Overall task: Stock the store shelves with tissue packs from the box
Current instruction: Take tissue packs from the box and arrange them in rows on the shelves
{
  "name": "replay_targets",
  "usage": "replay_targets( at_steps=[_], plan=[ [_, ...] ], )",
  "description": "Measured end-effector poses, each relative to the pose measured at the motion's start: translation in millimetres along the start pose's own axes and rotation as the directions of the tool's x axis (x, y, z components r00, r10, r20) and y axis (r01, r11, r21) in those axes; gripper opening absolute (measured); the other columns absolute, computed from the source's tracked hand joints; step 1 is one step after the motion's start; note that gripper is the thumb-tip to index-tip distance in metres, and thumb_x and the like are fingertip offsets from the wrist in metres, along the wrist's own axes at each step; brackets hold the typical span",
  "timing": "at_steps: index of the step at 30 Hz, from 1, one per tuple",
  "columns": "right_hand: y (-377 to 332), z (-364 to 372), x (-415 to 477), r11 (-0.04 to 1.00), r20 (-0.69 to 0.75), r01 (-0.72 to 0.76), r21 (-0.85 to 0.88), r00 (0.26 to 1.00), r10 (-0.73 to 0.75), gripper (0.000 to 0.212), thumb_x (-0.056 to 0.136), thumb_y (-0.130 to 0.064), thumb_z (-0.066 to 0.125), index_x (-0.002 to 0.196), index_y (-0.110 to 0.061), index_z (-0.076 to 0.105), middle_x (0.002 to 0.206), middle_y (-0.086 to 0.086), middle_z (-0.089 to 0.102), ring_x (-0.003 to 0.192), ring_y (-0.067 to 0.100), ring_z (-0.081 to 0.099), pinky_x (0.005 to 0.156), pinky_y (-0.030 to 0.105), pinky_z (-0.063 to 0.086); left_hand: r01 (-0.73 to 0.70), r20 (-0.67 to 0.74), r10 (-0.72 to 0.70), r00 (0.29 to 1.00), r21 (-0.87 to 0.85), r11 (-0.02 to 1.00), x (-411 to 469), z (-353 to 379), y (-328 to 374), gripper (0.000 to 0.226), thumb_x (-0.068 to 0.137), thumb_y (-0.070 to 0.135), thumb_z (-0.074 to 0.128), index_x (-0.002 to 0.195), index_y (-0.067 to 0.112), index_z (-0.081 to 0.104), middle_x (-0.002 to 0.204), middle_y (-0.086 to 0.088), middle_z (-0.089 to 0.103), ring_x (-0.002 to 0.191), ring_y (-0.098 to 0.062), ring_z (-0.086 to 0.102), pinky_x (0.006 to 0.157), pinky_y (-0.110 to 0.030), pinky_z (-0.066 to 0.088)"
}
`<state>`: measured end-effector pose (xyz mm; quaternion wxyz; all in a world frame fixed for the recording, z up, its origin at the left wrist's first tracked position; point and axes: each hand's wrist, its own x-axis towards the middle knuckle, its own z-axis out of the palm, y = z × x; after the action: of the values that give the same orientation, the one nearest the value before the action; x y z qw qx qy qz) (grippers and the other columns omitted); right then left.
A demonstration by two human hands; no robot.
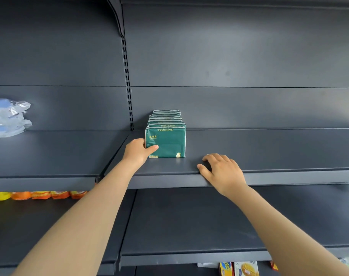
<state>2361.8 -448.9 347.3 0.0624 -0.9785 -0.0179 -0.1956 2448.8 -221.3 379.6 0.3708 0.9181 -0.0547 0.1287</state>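
Your left hand [138,151] grips the front tissue pack [167,143] by its left edge, thumb on its face. Roughly seven green packs stand in one row on the shelf [269,148]. Your right hand [221,170] lies flat and relaxed, near-right.

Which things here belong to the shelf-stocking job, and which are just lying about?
Job: green tissue packs, their shelf, left hand holding the front pack, right hand resting on the shelf edge.
Lying about: clear plastic bags, orange snack packets, boxes below.
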Motion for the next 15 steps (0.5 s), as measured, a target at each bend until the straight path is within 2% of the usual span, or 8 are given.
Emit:
replay_targets(
  at_steps=[3,5,6,8,11,13,15],
  plan=[
    [-0.9,-4.6,2.5,1.000,0.042,-0.014,0.019,0.999,0.013,0.046,0.096,-0.051,0.034,0.129,-0.022,0.049,0.132,-0.005,0.051,0.123,0.018,0.043,0.100,0.029,0.032,-0.006,0.034,0.005,0.999,0.030,1.000,-1.6,-3.2,-6.0,0.032,0.089,0.036,0.061,0.098,0.006,0.063,0.095,-0.003,0.063,0.091,-0.022,0.057,0.068,-0.028,0.038],
    [-1.3,-10.3,5.1,0.999,0.091,-0.027,0.037,0.996,0.024,0.046,0.095,-0.052,0.038,0.127,-0.022,0.051,0.130,-0.004,0.052,0.122,0.019,0.043,0.100,0.031,0.032,-0.037,0.054,0.030,0.998,0.133,0.990,-6.1,-7.3,-8.7,0.035,0.088,0.039,0.060,0.100,0.006,0.062,0.095,-0.005,0.065,0.094,-0.026,0.059,0.062,-0.028,0.037],
    [-0.9,-14.7,6.7,0.998,0.127,-0.038,0.050,0.991,0.032,0.046,0.094,-0.053,0.041,0.125,-0.022,0.053,0.128,-0.002,0.053,0.120,0.020,0.044,0.099,0.032,0.033,-0.055,0.059,0.044,0.997,0.201,0.978,-10.5,-9.7,-8.4,0.038,0.089,0.039,0.060,0.103,0.004,0.060,0.098,-0.009,0.064,0.096,-0.028,0.059,0.063,-0.029,0.039],
    [1.6,-27.0,11.6,0.996,0.217,-0.061,0.064,0.975,0.046,0.049,0.091,-0.055,0.047,0.121,-0.018,0.056,0.124,0.001,0.055,0.116,0.023,0.047,0.096,0.034,0.038,-0.092,0.074,0.070,0.995,0.365,0.926,-23.0,-15.9,-4.4,0.043,0.093,0.037,0.057,0.115,0.000,0.052,0.110,-0.015,0.058,0.103,-0.031,0.056,0.075,-0.034,0.044],
    [7.1,-54.4,16.9,0.997,0.317,-0.031,-0.077,0.947,0.054,0.051,0.089,-0.051,0.053,0.121,-0.012,0.053,0.122,0.007,0.057,0.114,0.028,0.050,0.092,0.037,0.045,-0.171,0.122,0.124,0.985,0.568,0.805,-43.7,-28.7,8.9,0.044,0.096,0.038,0.049,0.121,0.002,0.045,0.116,-0.017,0.053,0.106,-0.032,0.053,0.080,-0.037,0.043],
    [11.0,-75.1,15.5,0.977,0.309,0.021,-0.213,0.950,0.047,0.050,0.090,-0.046,0.053,0.126,-0.011,0.050,0.125,0.008,0.056,0.119,0.029,0.047,0.094,0.040,0.045,-0.218,0.130,0.175,0.976,0.638,0.738,-53.7,-38.3,23.5,0.045,0.097,0.040,0.047,0.122,0.003,0.045,0.117,-0.017,0.053,0.108,-0.033,0.052,0.082,-0.040,0.043],
    [16.3,-94.2,8.0,0.965,0.270,0.040,-0.260,0.962,0.032,0.051,0.091,-0.044,0.053,0.130,-0.011,0.048,0.128,0.009,0.054,0.122,0.029,0.045,0.095,0.041,0.044,-0.246,0.131,0.216,0.968,0.684,0.686,-66.2,-46.1,42.7,0.043,0.097,0.039,0.045,0.122,0.004,0.045,0.119,-0.017,0.052,0.110,-0.033,0.051,0.083,-0.041,0.044]
  ],
)
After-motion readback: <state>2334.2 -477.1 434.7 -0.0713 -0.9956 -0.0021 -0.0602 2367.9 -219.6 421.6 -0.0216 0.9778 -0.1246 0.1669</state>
